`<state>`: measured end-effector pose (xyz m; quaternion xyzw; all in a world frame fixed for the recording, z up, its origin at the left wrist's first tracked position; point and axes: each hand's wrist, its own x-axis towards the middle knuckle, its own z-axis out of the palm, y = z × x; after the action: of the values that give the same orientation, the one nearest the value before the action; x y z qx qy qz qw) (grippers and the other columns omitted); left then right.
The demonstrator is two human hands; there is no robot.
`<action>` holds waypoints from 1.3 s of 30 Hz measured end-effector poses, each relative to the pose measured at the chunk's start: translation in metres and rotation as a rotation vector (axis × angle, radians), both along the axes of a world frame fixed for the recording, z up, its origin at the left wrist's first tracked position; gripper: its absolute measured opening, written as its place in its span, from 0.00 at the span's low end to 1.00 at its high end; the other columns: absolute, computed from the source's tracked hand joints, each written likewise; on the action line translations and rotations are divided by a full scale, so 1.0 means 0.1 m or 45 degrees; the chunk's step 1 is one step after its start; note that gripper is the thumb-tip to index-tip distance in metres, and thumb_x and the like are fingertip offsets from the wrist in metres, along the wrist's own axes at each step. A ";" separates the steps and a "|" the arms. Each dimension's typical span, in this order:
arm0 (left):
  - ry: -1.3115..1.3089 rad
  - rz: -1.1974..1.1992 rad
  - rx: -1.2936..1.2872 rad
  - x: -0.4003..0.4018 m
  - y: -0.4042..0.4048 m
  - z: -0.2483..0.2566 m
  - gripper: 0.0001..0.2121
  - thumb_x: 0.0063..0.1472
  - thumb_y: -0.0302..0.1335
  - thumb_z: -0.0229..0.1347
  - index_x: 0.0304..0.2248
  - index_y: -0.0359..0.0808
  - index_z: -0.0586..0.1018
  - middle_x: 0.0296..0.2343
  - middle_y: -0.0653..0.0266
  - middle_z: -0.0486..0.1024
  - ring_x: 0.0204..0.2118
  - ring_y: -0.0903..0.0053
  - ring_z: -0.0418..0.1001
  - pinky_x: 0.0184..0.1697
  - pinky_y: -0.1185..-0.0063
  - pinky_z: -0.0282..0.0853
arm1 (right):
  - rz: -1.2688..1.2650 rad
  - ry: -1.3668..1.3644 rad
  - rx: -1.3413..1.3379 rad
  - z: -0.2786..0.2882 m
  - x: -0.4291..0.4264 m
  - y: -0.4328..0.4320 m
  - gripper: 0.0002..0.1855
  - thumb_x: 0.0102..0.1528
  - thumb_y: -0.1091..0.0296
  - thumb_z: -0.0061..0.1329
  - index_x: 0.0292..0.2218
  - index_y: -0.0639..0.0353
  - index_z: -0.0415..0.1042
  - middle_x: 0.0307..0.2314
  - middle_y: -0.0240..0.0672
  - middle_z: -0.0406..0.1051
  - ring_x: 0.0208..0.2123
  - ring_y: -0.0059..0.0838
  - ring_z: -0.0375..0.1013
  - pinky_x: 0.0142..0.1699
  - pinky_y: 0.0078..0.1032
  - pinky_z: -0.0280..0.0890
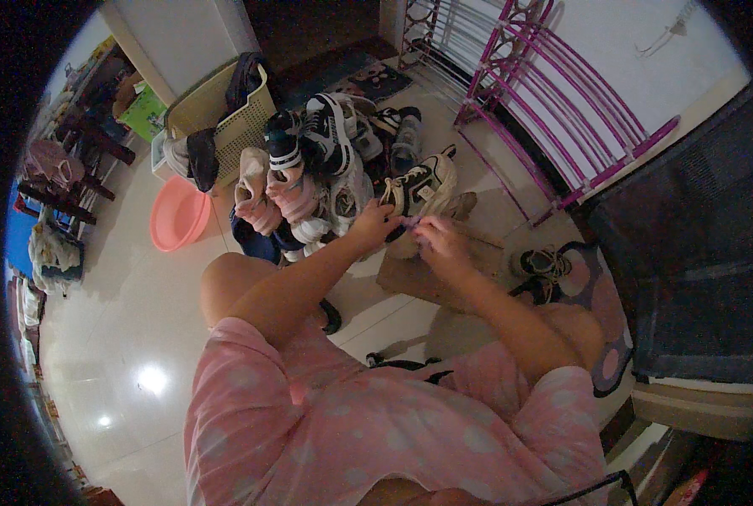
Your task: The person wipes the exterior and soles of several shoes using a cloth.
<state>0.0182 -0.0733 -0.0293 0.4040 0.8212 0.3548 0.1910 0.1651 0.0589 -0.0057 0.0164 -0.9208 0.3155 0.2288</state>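
Note:
A cream sneaker with black trim [424, 183] is in front of me, its heel end towards me. My left hand [375, 228] grips the near left side of this sneaker, thumb and fingers at the opening. Close beside it, my right hand [443, 245] pinches a small pale purple item [409, 221] at the heel. That item is blurred and mostly covered by fingers, so its kind is unclear. Under the hands lies a piece of brown cardboard [408, 272] on the tiled floor.
Several shoes, among them a black-and-white sneaker [325, 133] and a pink sneaker [294, 193], are piled at left. Behind stands a beige laundry basket [246, 114], with a pink basin [180, 215] nearby. A purple metal rack [566, 120] leans at right. Dark shoes [544, 265] lie by a patterned mat [594, 284].

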 end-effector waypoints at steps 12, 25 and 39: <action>0.807 -0.247 0.012 0.09 -0.07 0.20 0.19 0.48 0.38 0.55 0.37 0.37 0.70 0.39 0.54 0.64 0.42 0.61 0.63 0.50 0.70 0.53 | 0.080 -0.053 0.176 0.07 0.11 0.04 0.12 0.40 0.80 0.46 0.31 0.59 0.68 0.36 0.39 0.63 0.40 0.44 0.61 0.44 0.37 0.59; 0.197 -0.380 0.185 0.01 0.16 0.33 0.22 0.50 0.35 0.56 0.42 0.33 0.67 0.30 0.53 0.72 0.37 0.63 0.69 0.43 0.74 0.61 | -0.189 0.122 -0.228 0.28 0.12 0.33 0.14 0.43 0.85 0.38 0.34 0.64 0.67 0.40 0.37 0.62 0.39 0.32 0.66 0.45 0.21 0.59; -0.685 -0.191 0.589 0.24 0.23 0.88 0.15 0.56 0.30 0.52 0.39 0.30 0.65 0.27 0.66 0.70 0.28 0.84 0.65 0.32 0.83 0.63 | -0.266 -0.140 -0.451 1.05 0.06 0.29 0.13 0.45 0.81 0.42 0.35 0.61 0.68 0.29 0.37 0.68 0.30 0.29 0.68 0.35 0.22 0.62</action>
<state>0.0420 -0.0506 0.0588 0.3877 0.6077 0.6098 0.3294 0.1710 0.0883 0.0991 -0.1370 -0.8587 0.4475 0.2089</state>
